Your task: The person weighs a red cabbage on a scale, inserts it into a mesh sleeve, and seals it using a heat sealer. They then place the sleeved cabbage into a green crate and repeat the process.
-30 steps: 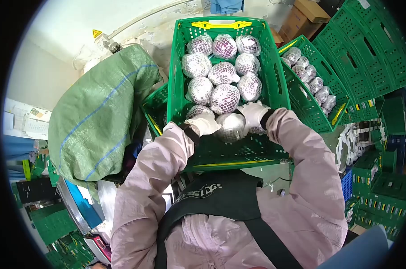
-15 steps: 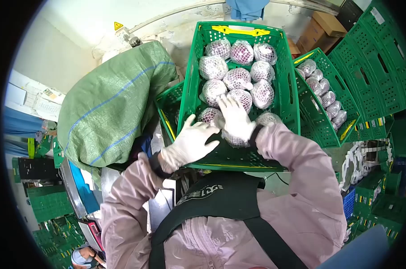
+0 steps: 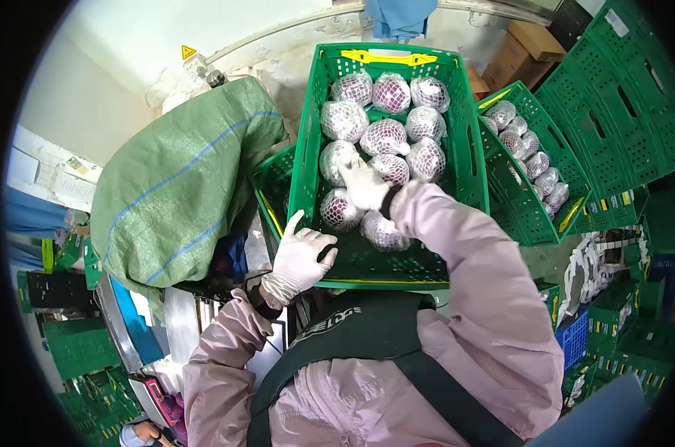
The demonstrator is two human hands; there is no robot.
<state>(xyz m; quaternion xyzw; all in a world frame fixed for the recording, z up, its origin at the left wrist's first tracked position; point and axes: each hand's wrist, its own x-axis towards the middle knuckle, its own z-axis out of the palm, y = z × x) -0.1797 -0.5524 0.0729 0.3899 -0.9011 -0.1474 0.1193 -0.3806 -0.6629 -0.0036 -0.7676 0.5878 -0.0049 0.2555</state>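
A green plastic crate [image 3: 301, 179] holds several round purple fruits or vegetables, each wrapped in white foam net and clear film. My right hand [image 3: 365, 185], in a white glove, reaches into the crate with its fingers stretched out over a wrapped purple piece [image 3: 337, 158] on the left side. Just below that hand lie a front-left wrapped piece [image 3: 339, 211] and another wrapped piece [image 3: 384, 232]. My right sleeve covers part of the crate's right front. My left hand [image 3: 300, 261], also gloved, is spread with thumb and fingers apart beside the crate's front-left corner, holding nothing.
A large green woven sack [image 3: 181, 186] bulges on the left. To the right, a tilted green crate [image 3: 535, 160] contains more wrapped pieces, with stacked green crates [image 3: 613, 97] behind. Cardboard boxes [image 3: 523, 56] stand at the back. Another person [image 3: 140, 432] shows at lower left.
My left hand has drawn away from the front pieces to the crate's front-left corner. My right hand has moved slightly left. The view has shifted a little.
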